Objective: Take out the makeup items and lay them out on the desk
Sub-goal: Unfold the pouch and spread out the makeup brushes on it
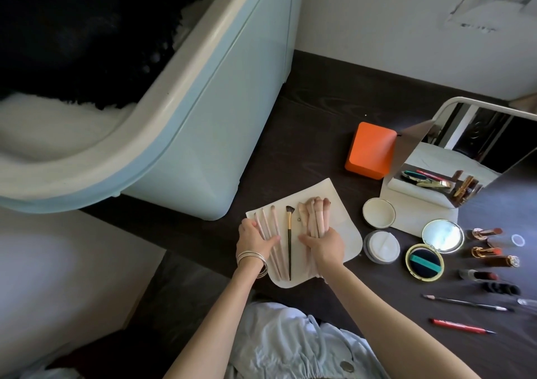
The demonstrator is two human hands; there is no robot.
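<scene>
— What sort of place was it?

— A home, a bedroom corner used for dressing. A dark wood-grain worktop (319, 111) stood against a plain white wall (377, 15), and a tabletop mirror (453, 151) was propped on it.

— What else pointed that way?

— Cosmetics lay spread across the worktop: an open compact (424, 261), lipsticks (491, 255), pencils (465, 303) and a cream brush pouch (343, 218) with makeup brushes (270, 233) on it. An orange box (370, 150) sat near the mirror.

— And the furniture?

— A pale blue piece with a cream rim (186, 93) stood beside the worktop, holding white fluffy bedding (43, 125); it looked like a bed end or crib, though I couldn't tell which.
</scene>
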